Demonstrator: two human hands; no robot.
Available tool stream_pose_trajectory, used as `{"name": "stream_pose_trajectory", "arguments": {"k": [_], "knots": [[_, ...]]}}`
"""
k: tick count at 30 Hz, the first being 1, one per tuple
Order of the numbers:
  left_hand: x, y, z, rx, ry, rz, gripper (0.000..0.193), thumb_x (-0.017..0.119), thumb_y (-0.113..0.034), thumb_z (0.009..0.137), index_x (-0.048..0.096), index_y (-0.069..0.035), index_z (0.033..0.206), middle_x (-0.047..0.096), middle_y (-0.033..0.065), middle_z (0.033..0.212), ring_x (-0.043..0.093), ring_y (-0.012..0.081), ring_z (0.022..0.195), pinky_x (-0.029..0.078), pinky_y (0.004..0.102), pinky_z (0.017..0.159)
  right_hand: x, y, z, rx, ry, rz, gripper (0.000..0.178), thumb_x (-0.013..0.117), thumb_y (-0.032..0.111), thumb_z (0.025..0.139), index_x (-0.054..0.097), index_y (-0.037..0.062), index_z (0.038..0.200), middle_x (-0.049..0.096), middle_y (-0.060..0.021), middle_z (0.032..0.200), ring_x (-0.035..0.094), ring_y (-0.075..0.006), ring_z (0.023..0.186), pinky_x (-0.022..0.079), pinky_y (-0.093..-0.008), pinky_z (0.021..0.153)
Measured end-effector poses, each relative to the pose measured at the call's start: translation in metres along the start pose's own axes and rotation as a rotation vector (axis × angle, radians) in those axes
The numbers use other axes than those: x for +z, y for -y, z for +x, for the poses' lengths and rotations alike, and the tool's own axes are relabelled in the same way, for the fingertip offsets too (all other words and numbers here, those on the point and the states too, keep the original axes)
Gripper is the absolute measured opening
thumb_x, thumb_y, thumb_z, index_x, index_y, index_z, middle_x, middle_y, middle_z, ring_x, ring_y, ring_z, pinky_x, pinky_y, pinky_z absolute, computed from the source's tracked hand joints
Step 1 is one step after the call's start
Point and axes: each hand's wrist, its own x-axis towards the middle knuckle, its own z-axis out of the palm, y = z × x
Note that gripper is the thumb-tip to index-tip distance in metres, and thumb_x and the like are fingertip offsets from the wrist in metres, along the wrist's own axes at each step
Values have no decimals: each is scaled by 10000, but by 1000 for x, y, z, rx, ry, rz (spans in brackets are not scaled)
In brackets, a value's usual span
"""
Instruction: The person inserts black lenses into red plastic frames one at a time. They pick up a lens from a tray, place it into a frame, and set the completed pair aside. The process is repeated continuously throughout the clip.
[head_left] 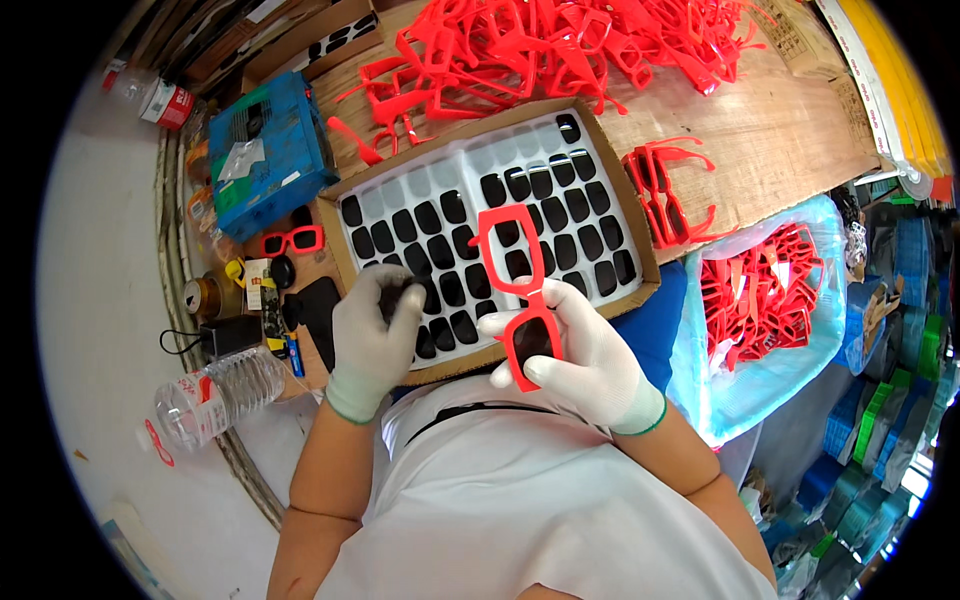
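In white gloves with green cuffs, both my hands are over the near side of a shallow cardboard box. My right hand (595,365) grips a red glasses frame (510,216), held upright. Its lower rim carries a dark lens (532,338); through the upper rim I see the box behind. My left hand (372,335) is curled at the box's near left, thumb and fingers closed around a dark lens (394,298), partly covered by the fingers. Rows of dark lenses (577,205) lie on a white sheet in the cardboard box (632,292).
A heap of red frames (560,45) covers the table's far side. More red glasses (668,190) stand right of the box, above a blue-lined bin (700,390) of red frames. At left are a blue case (262,150), red glasses (292,240) and a plastic bottle (215,400).
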Motion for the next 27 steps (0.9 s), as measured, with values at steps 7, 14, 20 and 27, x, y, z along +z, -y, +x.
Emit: {"name": "stream_pose_trajectory", "arguments": {"k": [7,14,20,27], "knots": [[-39,-28,-32,-334,297,-963,151,640,-111,929,556,-30,1025,675,107,849,643,103,661,507,234,567,18,-14,0,-16,65,-184,584,440,-65,900,292,-18,1462,613,-119,1190,634,-138,934,534,-326,903],[-12,-40,-41,-441,328,-907,116,666,-43,915,571,-40,982,622,34,840,568,72,689,480,242,615,21,-36,0,-333,11,-686,485,615,30,922,461,-35,1376,675,-105,933,620,-150,720,512,-277,708],[-17,-28,-46,-423,502,-1263,275,712,-55,877,634,35,1125,668,75,925,627,94,745,519,256,609,14,-31,-6,-242,137,-617,185,590,106,979,688,3,1097,682,-30,742,599,-105,627,500,-260,629],[-26,-44,-46,-380,481,-1006,292,651,-54,890,634,58,1159,660,66,898,622,105,746,547,271,661,16,-31,-2,-171,167,-520,213,531,121,1008,629,-25,1129,690,-57,794,649,-135,733,521,-274,732]]}}
